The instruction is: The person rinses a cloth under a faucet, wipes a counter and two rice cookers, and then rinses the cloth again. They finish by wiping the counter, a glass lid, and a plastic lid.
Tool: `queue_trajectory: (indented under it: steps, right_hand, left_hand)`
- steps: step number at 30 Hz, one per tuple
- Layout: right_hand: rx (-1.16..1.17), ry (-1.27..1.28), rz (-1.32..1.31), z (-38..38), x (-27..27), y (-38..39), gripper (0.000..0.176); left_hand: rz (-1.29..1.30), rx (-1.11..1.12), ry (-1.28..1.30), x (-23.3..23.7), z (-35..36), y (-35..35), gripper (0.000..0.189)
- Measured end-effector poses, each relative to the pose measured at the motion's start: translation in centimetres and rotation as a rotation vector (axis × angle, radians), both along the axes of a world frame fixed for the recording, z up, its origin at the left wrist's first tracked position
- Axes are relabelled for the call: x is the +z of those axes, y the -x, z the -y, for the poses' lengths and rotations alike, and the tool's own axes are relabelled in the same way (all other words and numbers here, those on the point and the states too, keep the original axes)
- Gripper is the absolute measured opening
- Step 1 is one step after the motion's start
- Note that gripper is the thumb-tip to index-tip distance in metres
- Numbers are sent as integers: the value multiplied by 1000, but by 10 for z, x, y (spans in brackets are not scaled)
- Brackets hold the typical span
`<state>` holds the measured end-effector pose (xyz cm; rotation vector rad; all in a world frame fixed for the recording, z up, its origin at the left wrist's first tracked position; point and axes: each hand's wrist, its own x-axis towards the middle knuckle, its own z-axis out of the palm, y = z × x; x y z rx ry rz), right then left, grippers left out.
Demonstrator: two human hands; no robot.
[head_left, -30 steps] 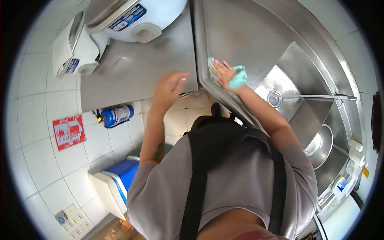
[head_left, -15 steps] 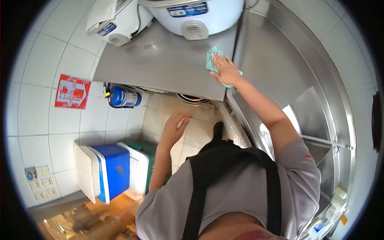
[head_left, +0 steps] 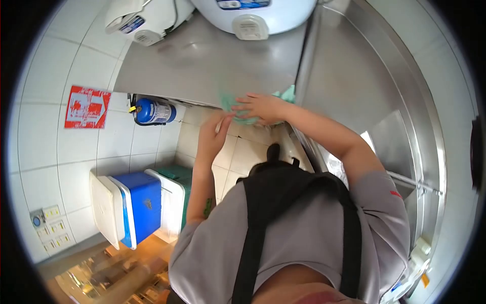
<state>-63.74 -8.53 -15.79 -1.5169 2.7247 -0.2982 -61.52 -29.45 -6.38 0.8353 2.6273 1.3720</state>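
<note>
A thin green cloth (head_left: 287, 95) is bunched along the front edge of the steel counter (head_left: 167, 71), partly blurred by motion. Over it lies my right hand (head_left: 266, 108), holding the cloth beneath its palm and stretched fingers; a corner sticks out past the wrist. My left hand (head_left: 212, 133) is at the counter's front edge. Its thumb and fingertips come together at the cloth's left side, close to the right fingertips.
Two white appliances, a large one (head_left: 283, 20) and a smaller one (head_left: 147, 23), stand on the counter's back. A steel sink unit (head_left: 349, 66) adjoins on the right. A blue extinguisher (head_left: 154, 111) hangs left, above a blue bin (head_left: 144, 202) and a green bin (head_left: 177, 177).
My right hand has drawn the cloth left and toward me, to the counter's front edge. My left hand has risen to the cloth and its fingertips have closed together.
</note>
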Motion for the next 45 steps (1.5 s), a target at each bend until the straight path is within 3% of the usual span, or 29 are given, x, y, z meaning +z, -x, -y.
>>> queue_trajectory:
  steps: [4, 5, 6, 7, 9, 10, 11, 13, 14, 15, 17, 19, 20, 22, 23, 26, 28, 30, 32, 33, 35, 36, 37, 38, 39, 41, 42, 44, 45]
  right_hand:
    - [-279, -188, 148, -60, 7, -105, 45]
    - [-413, 159, 240, -78, -11, -130, 40]
    - [-554, 521, 294, -92, -22, -167, 35]
    - [-679, 539, 277, -103, -19, -197, 35]
    - [-943, 1155, 587, -127, 2, -241, 36]
    - [-984, 1211, 449, -142, 10, -264, 35]
    - [-1006, 1259, 312, -160, 16, -285, 35]
    - [-1286, 1132, 95, -200, 19, -333, 35]
    - [-1395, 1363, 85, -215, 29, -356, 33]
    - [-1492, 1593, 74, -232, 35, -379, 32]
    - [-1839, 1999, -84, -286, 18, -418, 26]
    - [-1871, 2382, -299, -337, -16, -463, 22]
    - [-1877, 2383, -304, -351, -26, -478, 22]
    - [-1772, 2449, -150, -372, -37, -498, 20]
    - [-1695, 2504, -84, -378, -40, -503, 19]
    - [-1785, 2315, 113, -372, -19, -513, 16]
    - [-1842, 2037, 241, -377, -18, -518, 13]
    - [-1826, 1996, 327, -379, -3, -523, 10]
    - [-1995, 1807, 379, -383, 16, -531, 14]
    - [-2077, 1764, 415, -384, 25, -535, 14]
    - [-2206, 1779, 132, -384, 36, -540, 20]
    - [-2160, 1836, -191, -386, 37, -536, 24]
    - [-2089, 1870, -511, -384, 38, -531, 28]
    - [-1837, 2135, -511, -381, 44, -530, 28]
    - [-1548, 2366, -506, -380, 53, -533, 27]
    - [-1622, 2292, -382, -379, 56, -552, 23]
    - [-1675, 2207, -243, -377, 55, -558, 20]
    - [-1603, 2238, -88, -380, 47, -580, 19]
    - [-1599, 2113, -60, -379, 43, -594, 21]
  left_hand:
    - [17, -312, -74, 2, -66, 8, 14]
    - [-8, -388, -115, -2, -90, 9, 14]
    - [177, -540, -75, -5, -110, 5, 23]
    - [197, -664, -66, -11, -141, -8, 23]
    - [56, -945, -26, -22, -194, -50, 55]
    - [118, -1072, 23, -40, -222, -71, 83]
    - [182, -1132, 8, -55, -252, -93, 86]
    - [698, -1164, -229, -80, -311, -142, 55]
    - [625, -1168, -324, -83, -339, -164, 31]
    - [639, -1153, -277, -85, -363, -180, 20]
    - [647, -1095, -209, -82, -402, -212, 23]
    - [701, -1129, -72, -85, -432, -243, 22]
    - [705, -1133, -70, -94, -450, -261, 22]
    - [1255, -855, -11, -121, -483, -293, 18]
    - [1253, -865, -13, -131, -494, -307, 18]
    - [1281, -790, -129, -158, -537, -352, 17]
    - [1316, -832, -60, -158, -550, -375, 19]
    - [1348, -862, 4, -163, -570, -391, 20]
    - [1269, -711, -141, -178, -589, -404, 24]
    - [1200, -710, -40, -169, -590, -409, 28]
    - [1134, -694, 52, -153, -587, -419, 40]
    - [1038, -669, 65, -147, -589, -423, 45]
    - [1028, -721, -6, -177, -609, -416, 48]
    - [921, -766, 41, -160, -601, -420, 30]
    - [810, -830, 53, -152, -596, -422, 34]
    - [636, -839, 182, -139, -588, -425, 44]
    - [629, -838, 195, -136, -581, -425, 44]
    - [664, -1058, 246, -127, -575, -424, 38]
    - [655, -1052, 243, -129, -579, -420, 38]
